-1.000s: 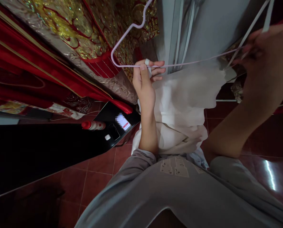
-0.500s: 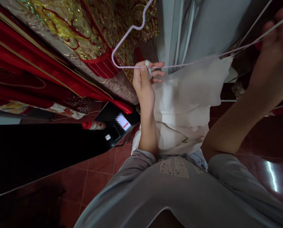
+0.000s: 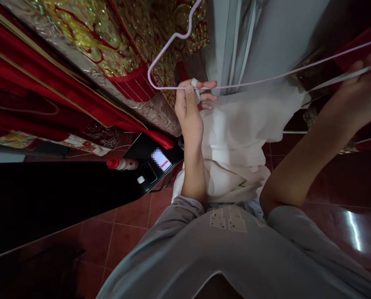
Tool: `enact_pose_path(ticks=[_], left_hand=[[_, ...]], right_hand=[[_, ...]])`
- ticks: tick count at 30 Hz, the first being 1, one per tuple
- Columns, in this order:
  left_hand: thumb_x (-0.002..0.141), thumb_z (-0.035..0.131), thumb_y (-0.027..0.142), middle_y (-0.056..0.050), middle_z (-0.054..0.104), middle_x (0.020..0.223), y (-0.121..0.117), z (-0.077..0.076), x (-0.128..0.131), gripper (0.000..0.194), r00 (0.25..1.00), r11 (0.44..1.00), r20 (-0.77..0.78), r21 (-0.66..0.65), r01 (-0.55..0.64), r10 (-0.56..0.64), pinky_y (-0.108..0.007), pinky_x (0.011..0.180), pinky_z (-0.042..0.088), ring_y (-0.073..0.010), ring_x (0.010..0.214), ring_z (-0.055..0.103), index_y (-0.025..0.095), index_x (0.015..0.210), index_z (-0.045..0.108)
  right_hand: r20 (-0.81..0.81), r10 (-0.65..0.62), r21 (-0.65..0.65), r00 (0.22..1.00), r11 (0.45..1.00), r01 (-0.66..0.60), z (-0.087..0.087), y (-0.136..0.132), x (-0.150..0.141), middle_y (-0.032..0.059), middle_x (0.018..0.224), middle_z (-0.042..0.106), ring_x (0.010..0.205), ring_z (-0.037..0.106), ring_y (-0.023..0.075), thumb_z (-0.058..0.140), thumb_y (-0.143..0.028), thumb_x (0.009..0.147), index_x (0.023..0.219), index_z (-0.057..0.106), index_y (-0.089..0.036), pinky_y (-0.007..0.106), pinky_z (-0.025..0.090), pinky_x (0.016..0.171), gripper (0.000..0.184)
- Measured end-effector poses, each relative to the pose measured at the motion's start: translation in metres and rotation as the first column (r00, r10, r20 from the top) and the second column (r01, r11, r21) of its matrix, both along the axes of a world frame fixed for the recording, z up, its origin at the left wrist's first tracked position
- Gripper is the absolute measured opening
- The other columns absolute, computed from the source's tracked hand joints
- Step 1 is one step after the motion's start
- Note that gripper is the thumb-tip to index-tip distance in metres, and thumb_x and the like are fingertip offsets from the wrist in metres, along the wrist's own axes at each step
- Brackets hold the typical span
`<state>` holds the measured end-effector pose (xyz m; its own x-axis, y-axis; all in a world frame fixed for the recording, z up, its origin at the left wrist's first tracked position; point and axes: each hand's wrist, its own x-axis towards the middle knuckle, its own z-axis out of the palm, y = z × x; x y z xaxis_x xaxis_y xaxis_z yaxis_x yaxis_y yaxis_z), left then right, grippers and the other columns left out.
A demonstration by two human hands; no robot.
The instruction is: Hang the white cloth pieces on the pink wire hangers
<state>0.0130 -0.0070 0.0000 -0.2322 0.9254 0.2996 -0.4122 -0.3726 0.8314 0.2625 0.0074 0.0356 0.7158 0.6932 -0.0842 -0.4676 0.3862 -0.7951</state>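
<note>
My left hand (image 3: 191,97) pinches the lower bar of a pale pink clothes hanger (image 3: 163,52) between thumb and fingers. A white strap (image 3: 198,96) loops around those fingers, whose tips stretch out to the right. At the right edge, my right hand (image 3: 367,85) is closed on another white strap (image 3: 337,79), which runs down to the left towards a white garment (image 3: 247,120); part of this hand is cut off and dim. Below the hanger bar, the garment hangs in loose folds in front of my body.
Red and gold sequined clothes (image 3: 119,41) hang close on the left, with grey fabric (image 3: 235,41) behind the hanger. On a black table (image 3: 63,195) lie a red-capped bottle (image 3: 121,164), a lit phone (image 3: 163,160), a dark device (image 3: 149,172) and a small white case (image 3: 141,180).
My right hand has moved down, drawing the strap away from the hanger bar, so a gap shows between them. My left hand stays almost still on the hanger.
</note>
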Motion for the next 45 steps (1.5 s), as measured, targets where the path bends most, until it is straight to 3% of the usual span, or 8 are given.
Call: enact_pose_path(ticks=[3,10,19,26,30,37,40,45], left_hand=[[0.105,0.030,0.018,-0.003,0.069,0.089,0.000,0.001,0.001,0.027,1.000,1.000,-0.021,0.006,-0.001,0.001,-0.022,0.052,0.045,-0.0161,0.067,0.064,0.022,0.087,0.050],[0.105,0.032,0.022,-0.006,0.068,0.093,-0.004,0.000,0.005,0.023,0.999,0.998,-0.020,0.044,0.034,-0.033,-0.022,0.053,0.042,-0.0155,0.068,0.062,0.020,0.089,0.049],[0.105,0.025,0.025,-0.006,0.068,0.098,-0.009,0.004,0.003,0.027,0.996,0.996,-0.019,-0.004,0.089,-0.089,-0.024,0.055,0.046,-0.0163,0.073,0.064,0.021,0.096,0.050],[0.099,0.039,0.018,-0.002,0.065,0.113,0.000,-0.013,-0.038,0.019,0.942,0.952,-0.155,-0.019,-0.305,0.298,-0.025,0.058,0.046,-0.0198,0.094,0.063,0.026,0.113,0.049],[0.095,0.046,0.012,-0.001,0.063,0.117,0.010,-0.021,-0.074,0.016,0.818,0.865,-0.284,0.192,-0.464,0.501,-0.022,0.051,0.043,-0.0178,0.092,0.063,0.020,0.103,0.057],[0.081,0.076,0.043,-0.002,0.062,0.116,0.020,0.003,-0.084,0.031,0.793,0.883,-0.478,0.443,-0.152,0.376,-0.041,0.100,0.046,-0.0250,0.116,0.054,0.026,0.104,0.064],[0.073,0.081,0.047,-0.003,0.061,0.115,0.019,0.026,-0.071,0.046,0.784,0.912,-0.563,0.410,-0.010,0.262,-0.041,0.101,0.045,-0.0266,0.113,0.054,0.023,0.108,0.063],[0.085,0.073,0.025,-0.001,0.059,0.116,0.011,0.061,-0.056,0.024,0.736,0.962,-0.668,0.257,0.091,0.109,-0.037,0.102,0.044,-0.0259,0.113,0.052,0.022,0.105,0.060]], right_hand=[[0.049,-0.022,0.100,0.999,0.995,0.017,-0.015,0.002,-0.008,-0.0034,0.078,0.054,0.056,0.049,0.0014,0.019,-0.018,0.091,0.082,0.055,-0.019,0.019,0.042,0.059,0.037],[0.109,0.471,0.024,0.876,0.879,-0.476,-0.022,-0.008,-0.076,0.0065,0.092,0.060,0.070,0.055,0.0068,0.048,-0.025,0.081,0.091,0.059,-0.011,0.022,0.049,0.068,0.021],[0.217,0.447,0.178,0.868,0.856,-0.485,-0.029,-0.014,-0.099,0.0038,0.083,0.058,0.068,0.052,0.0054,0.056,-0.041,0.083,0.084,0.052,-0.015,0.021,0.047,0.068,0.026],[0.278,0.426,0.179,0.861,0.858,-0.482,-0.028,-0.013,-0.087,0.0031,0.080,0.059,0.059,0.047,0.0044,0.053,-0.037,0.085,0.079,0.048,-0.015,0.020,0.041,0.060,0.023],[0.271,0.479,0.156,0.835,0.834,-0.530,-0.033,-0.013,-0.084,0.0035,0.085,0.060,0.058,0.044,0.0041,0.054,-0.040,0.084,0.080,0.049,-0.015,0.020,0.040,0.058,0.026],[0.259,0.519,0.131,0.814,0.817,-0.562,-0.035,-0.014,-0.087,0.0029,0.088,0.059,0.058,0.042,0.0037,0.054,-0.043,0.084,0.082,0.048,-0.016,0.021,0.038,0.058,0.028],[0.261,0.512,0.113,0.819,0.826,-0.553,-0.034,-0.015,-0.089,0.0016,0.088,0.060,0.058,0.040,0.0039,0.053,-0.049,0.083,0.082,0.048,-0.017,0.021,0.036,0.058,0.032],[0.269,0.487,0.077,0.831,0.849,-0.523,-0.032,-0.017,-0.089,-0.0002,0.089,0.060,0.057,0.035,0.0053,0.053,-0.052,0.081,0.083,0.049,-0.020,0.024,0.033,0.058,0.032]])
